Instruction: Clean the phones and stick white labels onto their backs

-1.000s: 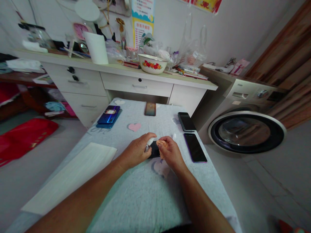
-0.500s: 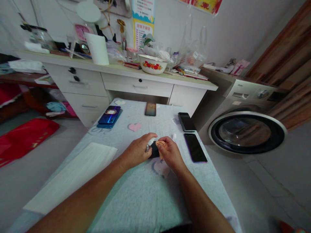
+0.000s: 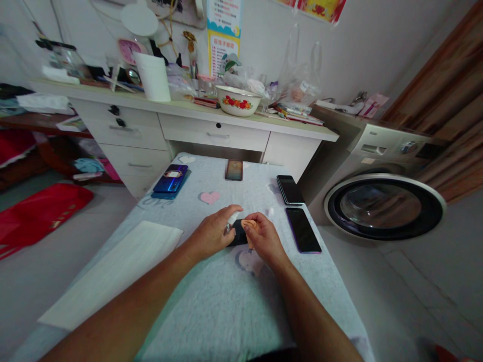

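My left hand (image 3: 212, 232) is wrapped round a small spray bottle (image 3: 233, 218) with a white top, its forefinger on the top. Pinched in my right hand (image 3: 266, 238) is an orange cloth (image 3: 250, 227). Between and below both hands a black phone (image 3: 238, 236) lies on the cloth-covered table (image 3: 211, 311), its ends partly hidden by my fingers. A small white object (image 3: 270, 212) sits just beyond my right hand. Two dark phones, one (image 3: 290, 190) behind the other (image 3: 303, 230), lie at the table's right edge.
A blue phone (image 3: 170, 179) lies at the back left, a blurred flat item (image 3: 234, 170) at the back middle. A long white sheet (image 3: 116, 271) covers the left side. Beyond stands a desk (image 3: 215, 131) with a flowered bowl (image 3: 238, 101); a washing machine (image 3: 381, 196) is at the right.
My left hand and the spray bottle have shifted very slightly left, showing a little more of the black phone. My right hand stays almost still with the orange cloth.
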The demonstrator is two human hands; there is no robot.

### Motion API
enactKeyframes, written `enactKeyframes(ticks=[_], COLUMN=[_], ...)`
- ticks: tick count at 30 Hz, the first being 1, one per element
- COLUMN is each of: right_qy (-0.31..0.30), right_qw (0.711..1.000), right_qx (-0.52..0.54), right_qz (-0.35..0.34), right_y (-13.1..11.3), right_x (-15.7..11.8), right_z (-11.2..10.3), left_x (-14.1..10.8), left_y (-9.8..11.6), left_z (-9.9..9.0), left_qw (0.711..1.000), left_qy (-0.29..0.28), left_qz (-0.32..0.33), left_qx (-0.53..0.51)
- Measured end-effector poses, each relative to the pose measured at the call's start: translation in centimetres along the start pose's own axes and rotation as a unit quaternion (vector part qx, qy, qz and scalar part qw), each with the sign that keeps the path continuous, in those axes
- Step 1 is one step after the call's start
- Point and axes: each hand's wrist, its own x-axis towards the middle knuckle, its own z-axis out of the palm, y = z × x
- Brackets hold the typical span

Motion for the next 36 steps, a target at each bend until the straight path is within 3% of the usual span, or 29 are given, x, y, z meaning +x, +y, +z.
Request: enactKeyframes(ticks=[16, 29, 36], right_qy=[-0.023, -0.014, -0.013], right_qw=[0.991, 0.994, 0.995], right_qx=[0.115, 0.097, 0.084], right_qz=[0.060, 0.051, 0.053], right_y=[-0.84, -0.56, -0.61], right_x=[0.04, 0.25, 0.13], right_z=[-0.08, 0.05, 0.01], left_x=[-0.09, -0.13, -0.09], left_y=[-0.41, -0.13, -0.12], left_z=[-0.27, -0.59, -0.24], left_qw=[1.000, 1.000, 0.999], left_qy=[-0.006, 0.004, -0.026], left_qz=[-0.008, -0.012, 0.017], left_qx=[-0.022, -0.004, 0.014])
